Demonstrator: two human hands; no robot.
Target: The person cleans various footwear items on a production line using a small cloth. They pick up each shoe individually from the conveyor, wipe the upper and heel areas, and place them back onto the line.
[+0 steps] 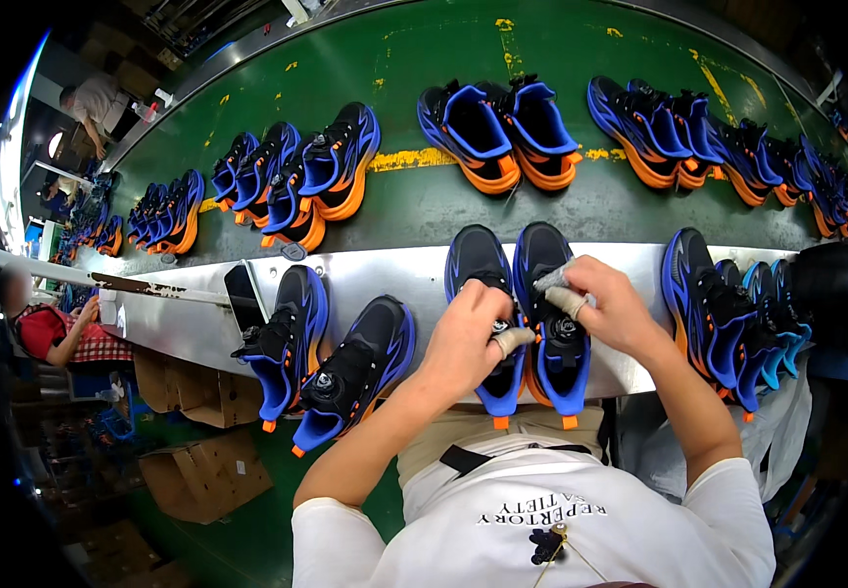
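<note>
Running across the top is a big green belt [424, 211], and groups of black, blue and orange shoes sit on it, like the pair in the middle [498, 132]. They lie apart from each other in little bunches, maybe so each bunch can be picked up alone.

Below the belt is a long shiny metal shelf [385, 274]. It is close to the person, so the shoes on it are easy to reach. Two shoes [331, 358] on its left hang over the front edge with their heels sticking out. More shoes [727, 318] are bunched at its right end.

Brown cardboard boxes [203, 470] sit on the floor at the lower left. I cannot tell what is in them.

In the middle of the shelf is one pair of shoes [517, 314], toes pointing away. The left hand [468, 338] rests on the left shoe, fingers curled down onto it, which may keep it steady. One finger has pale tape around it. The right hand [610, 309] is closed on a small grey cloth [553, 279], just above the right shoe.
</note>
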